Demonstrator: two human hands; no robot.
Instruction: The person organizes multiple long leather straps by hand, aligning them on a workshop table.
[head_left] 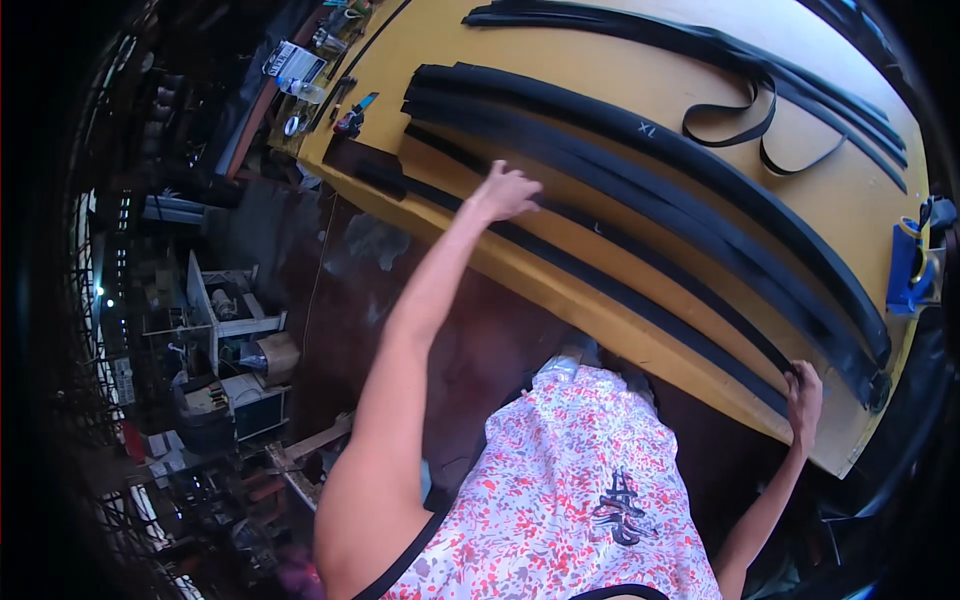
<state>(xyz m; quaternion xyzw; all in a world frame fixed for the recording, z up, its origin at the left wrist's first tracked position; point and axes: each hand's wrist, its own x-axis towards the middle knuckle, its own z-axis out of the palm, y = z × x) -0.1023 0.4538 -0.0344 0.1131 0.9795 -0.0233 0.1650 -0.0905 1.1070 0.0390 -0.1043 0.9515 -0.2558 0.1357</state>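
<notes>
A long narrow black strip (640, 243), marked with a pale "L", stretches in a curve along the near side of the yellow table (620, 318). My left hand (508, 192) is over its left part, with bent fingers around the strip. At the strip's right end, my right hand (803, 395) pinches it between thumb and fingers. Nearer to me, another black strip (620, 288) runs along the table edge. Beyond my hands lie wide black strips (620, 180), one with a pale "XL" mark.
Further black strips (640, 32) and a looped black band (735, 137) lie at the back. On the left are a cutter knife (352, 117) and a plastic bottle (300, 90). A blue tape dispenser (905, 265) stands right. Shelving (225, 310) is on the floor at left.
</notes>
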